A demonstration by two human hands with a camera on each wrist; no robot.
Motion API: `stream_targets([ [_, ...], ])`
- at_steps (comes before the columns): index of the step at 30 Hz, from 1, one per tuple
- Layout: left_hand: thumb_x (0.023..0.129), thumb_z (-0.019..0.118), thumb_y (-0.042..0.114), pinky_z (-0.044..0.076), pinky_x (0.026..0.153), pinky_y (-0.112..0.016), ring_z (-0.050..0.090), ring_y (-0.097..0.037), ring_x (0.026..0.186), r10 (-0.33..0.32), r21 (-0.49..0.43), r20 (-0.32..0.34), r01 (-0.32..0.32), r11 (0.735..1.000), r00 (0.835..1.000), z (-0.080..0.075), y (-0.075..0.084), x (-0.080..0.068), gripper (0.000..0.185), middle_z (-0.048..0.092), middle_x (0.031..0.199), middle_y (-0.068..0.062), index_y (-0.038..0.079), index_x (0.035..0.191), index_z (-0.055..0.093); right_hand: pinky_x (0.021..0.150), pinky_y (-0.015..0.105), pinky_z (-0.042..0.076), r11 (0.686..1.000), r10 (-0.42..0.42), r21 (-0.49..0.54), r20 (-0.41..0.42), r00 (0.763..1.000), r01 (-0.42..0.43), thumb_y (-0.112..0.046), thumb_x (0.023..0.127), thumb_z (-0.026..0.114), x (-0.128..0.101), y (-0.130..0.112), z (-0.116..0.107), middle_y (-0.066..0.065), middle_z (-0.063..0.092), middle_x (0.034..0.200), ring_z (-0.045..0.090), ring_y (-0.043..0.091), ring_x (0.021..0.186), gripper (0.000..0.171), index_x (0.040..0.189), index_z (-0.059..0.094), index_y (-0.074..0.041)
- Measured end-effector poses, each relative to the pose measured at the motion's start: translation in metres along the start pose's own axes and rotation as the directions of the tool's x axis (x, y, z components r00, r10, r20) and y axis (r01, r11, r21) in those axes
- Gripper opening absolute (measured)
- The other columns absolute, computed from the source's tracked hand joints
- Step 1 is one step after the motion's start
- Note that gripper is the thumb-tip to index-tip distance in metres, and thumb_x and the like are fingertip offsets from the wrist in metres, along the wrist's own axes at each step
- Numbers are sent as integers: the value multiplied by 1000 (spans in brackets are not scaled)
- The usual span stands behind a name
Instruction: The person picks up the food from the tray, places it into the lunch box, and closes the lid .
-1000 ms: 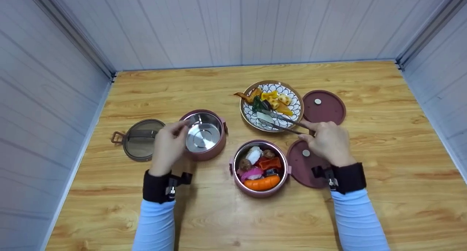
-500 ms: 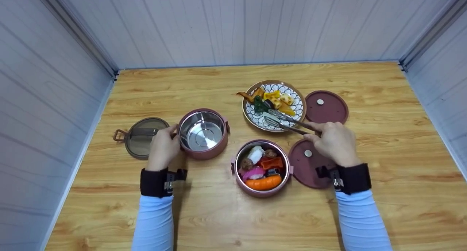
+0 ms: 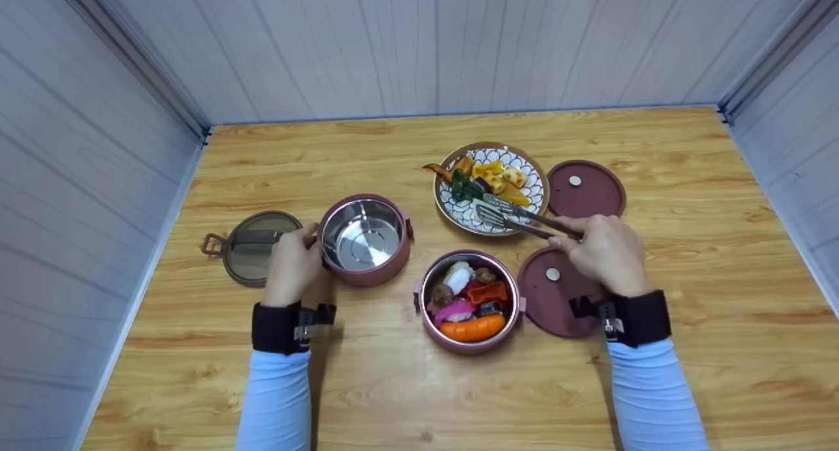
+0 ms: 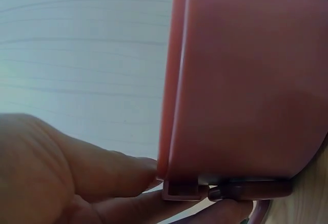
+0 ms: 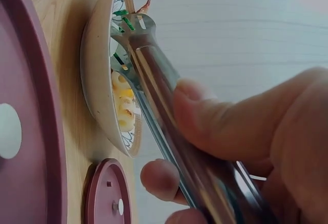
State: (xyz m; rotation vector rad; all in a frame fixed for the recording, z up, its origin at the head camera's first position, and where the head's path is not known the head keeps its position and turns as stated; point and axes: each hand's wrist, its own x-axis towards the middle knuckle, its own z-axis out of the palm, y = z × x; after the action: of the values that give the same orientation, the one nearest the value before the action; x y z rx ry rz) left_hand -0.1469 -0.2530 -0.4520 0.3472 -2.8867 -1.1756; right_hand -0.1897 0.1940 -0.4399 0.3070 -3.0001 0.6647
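Right hand (image 3: 600,251) pinches tongs (image 3: 518,216), tips spread over the plate (image 3: 534,176); long axis runs up-left from the grip toward the food (image 3: 488,179) just beyond. Left hand (image 3: 292,264) grips the empty pink container (image 3: 364,238) by its side, well apart, left of the plate.

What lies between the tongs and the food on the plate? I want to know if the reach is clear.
Nothing visible does. The right hand holds the tongs, whose tips already reach over the plate, just short of the food. The full container and the two lids lie off to the sides.
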Motion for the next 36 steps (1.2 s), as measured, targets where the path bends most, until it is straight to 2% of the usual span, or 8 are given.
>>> stream_targets([
  [3, 99, 49, 3, 51, 93, -44, 60, -34, 116, 4, -18, 6, -4, 1000, 1000, 0, 0, 1, 39, 60, 127, -26, -9, 136, 52, 52, 40, 35, 1000, 3, 24, -9, 1000, -3, -33, 84, 79, 0, -1, -3, 16, 72, 84, 56, 28, 64, 37, 119, 74, -23],
  [9, 99, 49, 2, 47, 100, -43, 55, -34, 123, 2, -70, 22, -1, 998, 1000, 1, 0, 3, 39, 57, 132, -26, -10, 136, 52, 51, 38, 33, 995, 4, 95, -33, 999, 0, -35, 86, 78, -2, -4, -10, 14, 74, 101, 51, 24, 60, 36, 119, 75, -22],
  [14, 99, 49, 2, 49, 97, -40, 57, -32, 121, 1, -113, 34, 3, 994, 999, 3, -1, 2, 39, 58, 131, -25, -10, 136, 52, 46, 36, 29, 990, -20, 137, -61, 998, 29, -34, 86, 78, -5, -10, -16, 9, 69, 67, 37, 17, 47, 37, 120, 74, -19],
  [20, 99, 50, 2, 54, 89, -39, 62, -31, 112, 6, -141, 36, -1, 990, 999, 2, -6, 2, 38, 61, 126, -25, -9, 136, 53, 39, 32, 27, 973, -119, 186, -100, 988, 136, -31, 86, 79, -2, -28, -18, 1, 63, 60, 30, 8, 38, 34, 117, 76, -18],
  [23, 98, 50, 1, 53, 90, -41, 62, -32, 112, 29, -131, 25, -26, 991, 999, 1, -8, 2, 38, 61, 126, -26, -10, 134, 54, 39, 31, 24, 962, -195, 175, -97, 976, 210, -30, 85, 80, 6, -46, -19, -6, 46, 49, 29, 7, 39, 34, 116, 76, -18],
  [25, 98, 51, 0, 52, 92, -42, 60, -33, 114, 41, -127, 23, -38, 991, 999, 0, -9, 3, 38, 60, 128, -26, -11, 134, 54, 38, 31, 24, 955, -244, 155, -75, 967, 253, -30, 84, 80, 13, -60, -19, -9, 33, 46, 27, 7, 39, 35, 117, 75, -20],
  [29, 98, 50, 0, 50, 96, -42, 59, -33, 118, 46, -135, 35, -41, 990, 998, -1, -10, 4, 39, 58, 129, -27, -11, 135, 53, 39, 32, 25, 939, -330, 98, 1, 944, 328, -35, 85, 78, 31, -89, -17, -9, 27, 46, 28, 11, 42, 39, 122, 73, -24],
  [36, 98, 50, 0, 49, 97, -43, 57, -34, 120, 34, -144, 44, -28, 989, 998, -1, -7, 5, 39, 57, 131, -27, -11, 135, 52, 47, 31, 32, 898, -426, -40, 172, 888, 438, -43, 88, 73, 69, -130, 8, -5, 39, 51, 42, 15, 51, 41, 126, 69, -28],
])
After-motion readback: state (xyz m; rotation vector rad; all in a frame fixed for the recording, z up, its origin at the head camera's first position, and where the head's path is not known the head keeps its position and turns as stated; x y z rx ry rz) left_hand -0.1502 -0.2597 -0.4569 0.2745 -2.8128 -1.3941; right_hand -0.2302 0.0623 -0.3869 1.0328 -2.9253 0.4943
